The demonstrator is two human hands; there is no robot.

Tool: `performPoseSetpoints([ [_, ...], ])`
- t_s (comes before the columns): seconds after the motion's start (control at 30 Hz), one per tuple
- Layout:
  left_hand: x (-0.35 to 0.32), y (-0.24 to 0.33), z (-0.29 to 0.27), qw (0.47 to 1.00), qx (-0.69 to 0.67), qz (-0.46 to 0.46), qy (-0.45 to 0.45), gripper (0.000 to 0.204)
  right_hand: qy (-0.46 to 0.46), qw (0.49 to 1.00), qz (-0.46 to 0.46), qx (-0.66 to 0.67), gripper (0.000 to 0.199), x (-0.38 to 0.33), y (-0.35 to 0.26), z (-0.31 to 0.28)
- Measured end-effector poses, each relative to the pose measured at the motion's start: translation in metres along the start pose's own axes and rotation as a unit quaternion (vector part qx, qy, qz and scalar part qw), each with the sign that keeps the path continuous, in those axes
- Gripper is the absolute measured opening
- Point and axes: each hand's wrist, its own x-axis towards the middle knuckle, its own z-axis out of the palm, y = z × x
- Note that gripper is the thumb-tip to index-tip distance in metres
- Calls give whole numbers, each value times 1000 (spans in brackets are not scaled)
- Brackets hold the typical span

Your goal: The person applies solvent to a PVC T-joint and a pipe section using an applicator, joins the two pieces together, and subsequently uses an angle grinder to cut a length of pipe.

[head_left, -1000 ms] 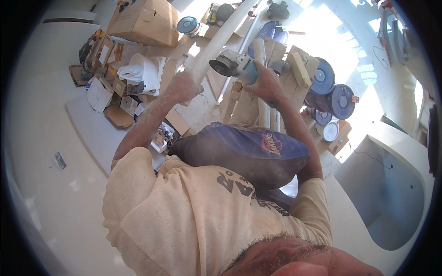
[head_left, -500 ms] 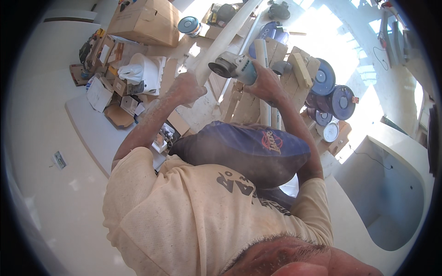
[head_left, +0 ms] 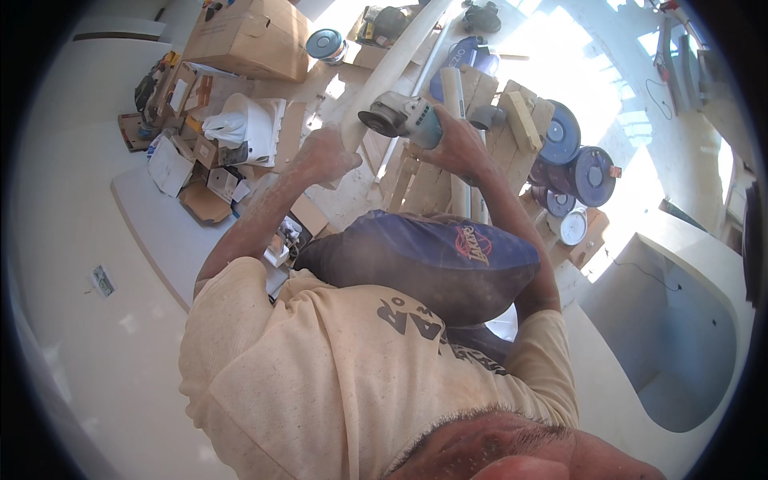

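My right hand (head_left: 458, 146) is wrapped round the body of an angle grinder (head_left: 412, 118), grey at the head and teal toward the grip. The grinder's dark disc points left and sits beside a long pale, dusty strip (head_left: 384, 76). That strip slants from the top of the view down toward me. My left hand (head_left: 328, 154) is closed on its near end, with the fingertips partly hidden. A small gap seems to separate disc and strip, though I cannot tell whether they touch.
A large cardboard box (head_left: 250, 38) and a lidded bucket (head_left: 326, 46) stand far left. Loose boxes and a white bowl-shaped fixture (head_left: 250, 128) crowd the left. Blue-lidded drums (head_left: 592, 178) stand at right, near wooden boards (head_left: 522, 122). A recessed basin (head_left: 672, 344) lies lower right.
The grinder and my right hand have shifted very slightly left. My left hand keeps its hold on the pale strip, almost unmoved.
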Motion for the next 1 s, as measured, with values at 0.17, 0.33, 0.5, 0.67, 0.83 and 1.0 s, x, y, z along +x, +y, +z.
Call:
performPoseSetpoints([
  [0.17, -3, 4, -2, 1000, -16, -7, -16, 63, 4, 1000, -7, -3, 83, -1, 0, 0],
  [0.33, -7, 7, -5, 999, -20, -23, -25, 64, -3, 1000, -2, -9, 84, 1, 0, 1],
  [0.5, -8, 6, -3, 1000, -7, -16, -16, 65, -12, 1000, 3, -13, 84, 1, -2, 1],
  [0.67, -18, 8, 0, 999, -33, -22, -12, 63, -5, 1000, -2, -7, 83, 0, 1, 7],
  [0.83, -20, 3, 7, 998, -66, -17, -8, 59, -8, 1000, 0, -11, 83, -1, 1, 8],
  [1.0, -15, 0, 22, 997, -78, -23, 5, 54, 5, 1000, -2, 6, 82, -3, 2, 11],
])
